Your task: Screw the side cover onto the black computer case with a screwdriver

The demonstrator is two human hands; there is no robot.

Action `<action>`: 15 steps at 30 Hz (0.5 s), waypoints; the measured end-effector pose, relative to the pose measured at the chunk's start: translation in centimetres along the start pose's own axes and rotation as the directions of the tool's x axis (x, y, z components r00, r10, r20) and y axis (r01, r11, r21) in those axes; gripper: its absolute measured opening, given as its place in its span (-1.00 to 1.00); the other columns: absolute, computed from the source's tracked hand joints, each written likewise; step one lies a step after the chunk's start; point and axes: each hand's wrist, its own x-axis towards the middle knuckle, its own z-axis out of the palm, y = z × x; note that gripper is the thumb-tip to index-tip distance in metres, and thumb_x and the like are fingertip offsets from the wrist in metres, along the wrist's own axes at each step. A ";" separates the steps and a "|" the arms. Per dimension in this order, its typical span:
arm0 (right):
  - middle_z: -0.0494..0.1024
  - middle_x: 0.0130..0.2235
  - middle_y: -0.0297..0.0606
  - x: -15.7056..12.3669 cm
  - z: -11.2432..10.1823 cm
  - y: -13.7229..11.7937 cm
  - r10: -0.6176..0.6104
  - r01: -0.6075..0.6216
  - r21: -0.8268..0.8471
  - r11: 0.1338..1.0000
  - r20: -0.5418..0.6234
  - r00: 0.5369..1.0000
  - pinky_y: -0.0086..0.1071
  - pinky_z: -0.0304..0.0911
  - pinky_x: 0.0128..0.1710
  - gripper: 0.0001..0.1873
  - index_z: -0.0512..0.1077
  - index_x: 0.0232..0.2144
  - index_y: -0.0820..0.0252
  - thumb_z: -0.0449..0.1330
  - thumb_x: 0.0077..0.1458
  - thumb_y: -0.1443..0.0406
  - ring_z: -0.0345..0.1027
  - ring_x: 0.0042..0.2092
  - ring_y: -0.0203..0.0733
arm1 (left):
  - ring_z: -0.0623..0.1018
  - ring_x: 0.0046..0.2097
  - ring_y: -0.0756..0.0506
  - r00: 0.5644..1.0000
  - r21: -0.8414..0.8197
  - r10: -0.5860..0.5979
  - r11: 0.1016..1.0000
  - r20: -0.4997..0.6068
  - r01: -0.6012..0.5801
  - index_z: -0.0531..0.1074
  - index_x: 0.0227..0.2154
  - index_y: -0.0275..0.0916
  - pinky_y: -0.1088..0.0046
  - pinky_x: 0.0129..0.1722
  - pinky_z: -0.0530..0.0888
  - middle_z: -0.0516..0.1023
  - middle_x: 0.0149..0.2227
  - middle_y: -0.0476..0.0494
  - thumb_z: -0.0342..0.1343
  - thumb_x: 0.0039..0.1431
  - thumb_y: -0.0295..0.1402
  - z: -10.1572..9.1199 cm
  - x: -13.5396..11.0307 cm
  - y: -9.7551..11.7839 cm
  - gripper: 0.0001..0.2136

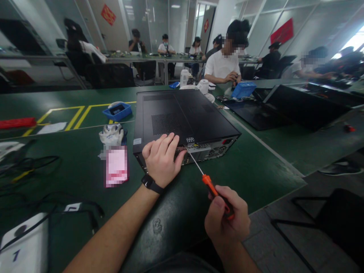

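A black desktop computer case point(196, 110) lies flat on the green table, its rear panel with a fan grille point(217, 151) facing me. My left hand point(163, 157) rests on its near edge, fingers laid over the top cover and thumb down by the rear panel. In my right hand point(227, 216) is a screwdriver point(210, 184) with an orange and black handle, gripped from behind. Its thin shaft slants up to the left, and the tip meets the rear edge beside my left thumb. Whatever the tip touches is too small to make out.
Left of the case are a pink-screened phone point(117, 165), a glove point(111, 134) and a blue tray point(118, 111). Black cables point(57, 201) and a white device point(25, 242) lie at the near left. Another opened case point(307, 106) is at right. A person in white point(223, 64) sits opposite.
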 end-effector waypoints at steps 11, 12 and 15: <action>0.58 -0.16 -0.18 0.1 0.2 0.0 -0.025 0.026 0.059 0.998 -0.011 1.000 -0.20 0.54 -0.30 -0.60 0.42 0.08 0.18 0.21 0.17 0.42 0.55 -0.23 -0.13 | 0.54 0.20 -0.31 0.999 0.048 0.038 0.998 -0.026 -0.036 0.48 0.16 -0.21 0.04 0.18 0.30 0.58 0.19 -0.21 0.22 0.30 -0.21 0.0 0.1 0.0 -0.59; 0.60 -0.17 -0.20 0.0 0.1 0.0 -0.020 0.020 0.016 1.000 -0.015 1.000 -0.23 0.54 -0.32 -0.61 0.43 0.07 0.17 0.22 0.19 0.41 0.55 -0.26 -0.16 | 0.54 0.20 -0.31 0.999 0.053 0.041 0.998 -0.026 -0.040 0.47 0.16 -0.21 0.05 0.18 0.30 0.58 0.19 -0.21 0.22 0.31 -0.20 0.0 0.0 0.0 -0.59; 0.62 -0.21 -0.24 -0.5 -0.2 0.0 0.026 -0.026 -0.097 0.995 -0.004 1.000 -0.31 0.54 -0.34 -0.69 0.46 0.04 0.18 0.23 0.24 0.35 0.54 -0.33 -0.22 | 0.54 0.21 -0.30 0.999 0.058 0.042 0.997 -0.019 -0.041 0.47 0.17 -0.22 0.05 0.19 0.30 0.58 0.20 -0.20 0.22 0.30 -0.20 0.1 0.0 -0.1 -0.58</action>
